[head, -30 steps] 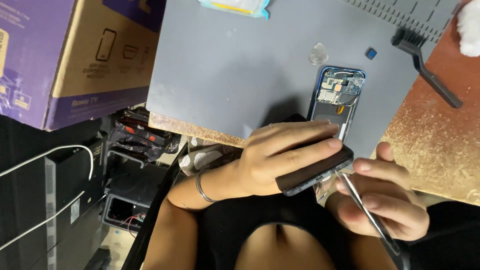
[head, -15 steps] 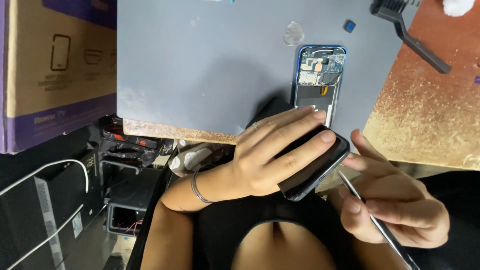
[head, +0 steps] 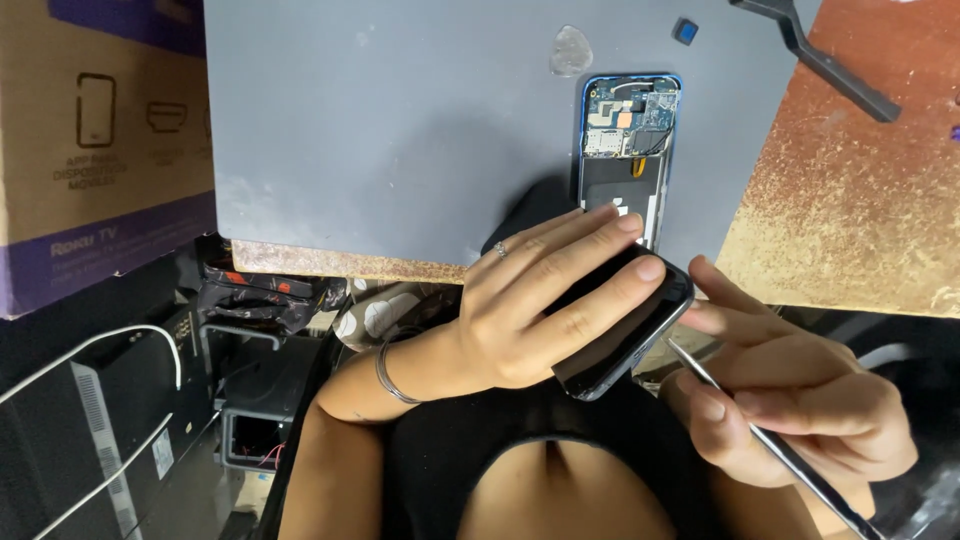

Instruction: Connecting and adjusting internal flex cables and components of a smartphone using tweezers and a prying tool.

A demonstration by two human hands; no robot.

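Grey mat (head: 400,130) behind; left hand (head: 540,310) grips dark phone (head: 625,335) (fingers across); right hand (head: 790,400) pinches metal tool (head: 770,450).

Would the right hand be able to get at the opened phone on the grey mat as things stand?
Probably not at once: the right hand holds a thin metal tool, and the left hand lies across the near end of the opened phone.

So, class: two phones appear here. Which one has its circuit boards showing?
The blue-framed phone lying flat on the grey mat, past the fingertips. Its boards and connectors show. The dark phone in the left hand shows only a closed, glossy black surface.
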